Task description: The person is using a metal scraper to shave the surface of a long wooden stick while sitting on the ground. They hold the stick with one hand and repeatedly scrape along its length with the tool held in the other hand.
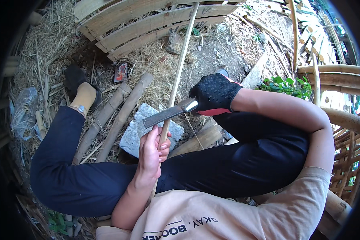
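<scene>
A long, thin bamboo strip (181,60) runs from near my body up to the slatted wood at the top. My bare left hand (151,150) is wrapped round its lower part. In a black and red work glove, my right hand (215,95) is closed on the handle of a knife (164,116) with a flat, straight metal blade. The handle itself is mostly hidden by the glove. The blade lies across the strip just above my left fingers, and seems to touch it. Below the blade sits a pale stone block (133,134) on the ground.
Two bamboo poles (120,116) lie left of the block, and a wood piece (200,142) lies to its right. A slatted wooden crate (156,28) stands at the top. Cut bamboo (316,44) is piled at far right, above a woven bamboo basket (345,160). Straw covers the ground.
</scene>
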`<state>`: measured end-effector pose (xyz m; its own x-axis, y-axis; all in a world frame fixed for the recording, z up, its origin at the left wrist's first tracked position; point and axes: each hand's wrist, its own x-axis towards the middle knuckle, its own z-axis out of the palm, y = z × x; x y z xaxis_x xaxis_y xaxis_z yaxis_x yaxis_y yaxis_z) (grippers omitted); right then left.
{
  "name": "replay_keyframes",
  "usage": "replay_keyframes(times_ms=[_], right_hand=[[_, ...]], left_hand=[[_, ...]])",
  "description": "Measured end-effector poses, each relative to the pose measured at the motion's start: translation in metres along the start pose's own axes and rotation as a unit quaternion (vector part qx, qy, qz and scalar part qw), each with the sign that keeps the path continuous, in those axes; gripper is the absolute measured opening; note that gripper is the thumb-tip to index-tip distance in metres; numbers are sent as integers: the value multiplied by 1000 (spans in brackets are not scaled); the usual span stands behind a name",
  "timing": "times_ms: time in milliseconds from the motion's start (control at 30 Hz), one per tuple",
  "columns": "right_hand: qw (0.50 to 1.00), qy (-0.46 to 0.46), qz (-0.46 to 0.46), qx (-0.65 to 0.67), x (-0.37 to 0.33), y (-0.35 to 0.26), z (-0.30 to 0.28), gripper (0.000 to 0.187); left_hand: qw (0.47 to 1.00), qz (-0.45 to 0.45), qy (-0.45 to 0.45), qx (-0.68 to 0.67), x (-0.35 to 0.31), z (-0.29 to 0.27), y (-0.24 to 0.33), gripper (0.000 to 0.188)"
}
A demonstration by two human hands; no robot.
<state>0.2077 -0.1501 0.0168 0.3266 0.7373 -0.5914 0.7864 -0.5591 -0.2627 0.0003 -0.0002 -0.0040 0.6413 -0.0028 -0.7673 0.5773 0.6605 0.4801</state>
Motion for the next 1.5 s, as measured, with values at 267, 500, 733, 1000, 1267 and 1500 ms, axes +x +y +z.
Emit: replay_keyframes(times_ms=[267, 500, 733, 1000, 1267, 1500], right_hand=[[990, 99, 92, 31, 18, 47, -7, 25], [968, 168, 180, 45, 22, 113, -12, 35], [980, 101, 147, 88, 5, 60, -16, 38], [998, 28, 30, 37, 3, 19, 1, 29], [996, 82, 15, -38, 15, 37, 1, 24], [974, 155, 163, 19, 21, 107, -3, 29]], left_hand=[[1000, -12, 0, 16, -3, 0, -4, 38], [1000, -2, -10, 7, -3, 1, -2, 37], [1000, 5, -2, -14, -4, -1, 4, 39], [1000, 7, -7, -5, -3, -2, 2, 40], [1000, 8, -11, 11, -4, -3, 0, 39], [1000, -2, -8, 17, -6, 0, -3, 38]])
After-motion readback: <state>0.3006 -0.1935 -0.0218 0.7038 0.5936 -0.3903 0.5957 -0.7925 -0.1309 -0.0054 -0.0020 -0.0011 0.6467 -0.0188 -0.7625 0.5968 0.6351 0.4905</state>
